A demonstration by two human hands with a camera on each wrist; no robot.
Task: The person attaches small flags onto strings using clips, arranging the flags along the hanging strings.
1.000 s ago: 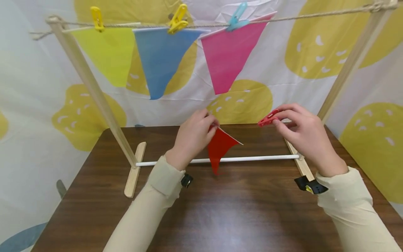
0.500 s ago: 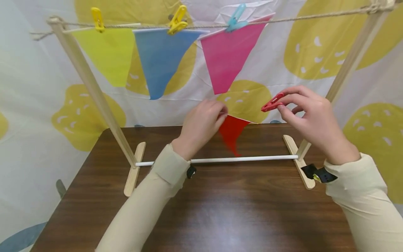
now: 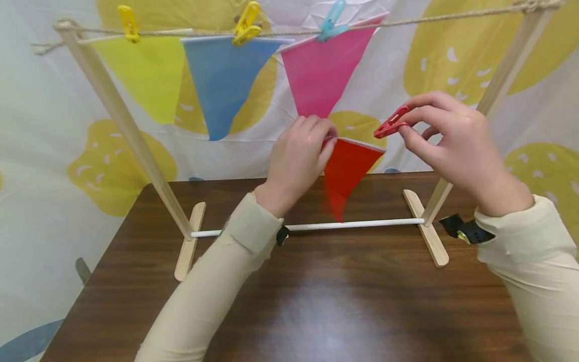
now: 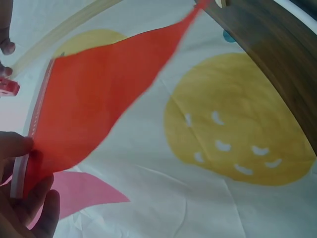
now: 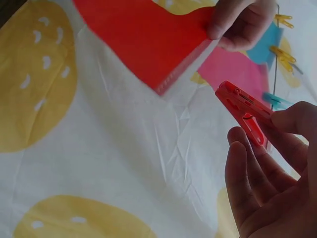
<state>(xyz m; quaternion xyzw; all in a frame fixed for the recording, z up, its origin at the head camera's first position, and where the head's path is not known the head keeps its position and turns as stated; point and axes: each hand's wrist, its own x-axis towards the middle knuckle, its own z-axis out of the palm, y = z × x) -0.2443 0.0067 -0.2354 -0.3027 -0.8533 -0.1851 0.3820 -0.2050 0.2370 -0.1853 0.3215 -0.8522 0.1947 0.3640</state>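
My left hand (image 3: 300, 156) pinches a red triangular flag (image 3: 350, 168) by one end of its white-edged top, and the flag hangs point down over the table. In the left wrist view, thumb and fingers grip that edge of the flag (image 4: 99, 104). My right hand (image 3: 452, 136) pinches a red clothespin (image 3: 390, 123) between thumb and fingertips, just right of the flag's free corner. The right wrist view shows the clothespin (image 5: 245, 111) apart from the flag. Above, a twine line (image 3: 289, 34) holds a pink flag (image 3: 323, 68), whose tip the left hand overlaps.
A yellow flag (image 3: 145, 73) and a blue flag (image 3: 228, 80) hang from the line by yellow clothespins; a light blue clothespin (image 3: 332, 22) holds the pink one. Wooden posts (image 3: 131, 136) stand on feet joined by a white rod (image 3: 353, 224) on a brown table (image 3: 316, 301).
Both hands have risen toward the line, carrying the red flag and the red clothespin. The left hand has also shifted right. The head view has tilted slightly.
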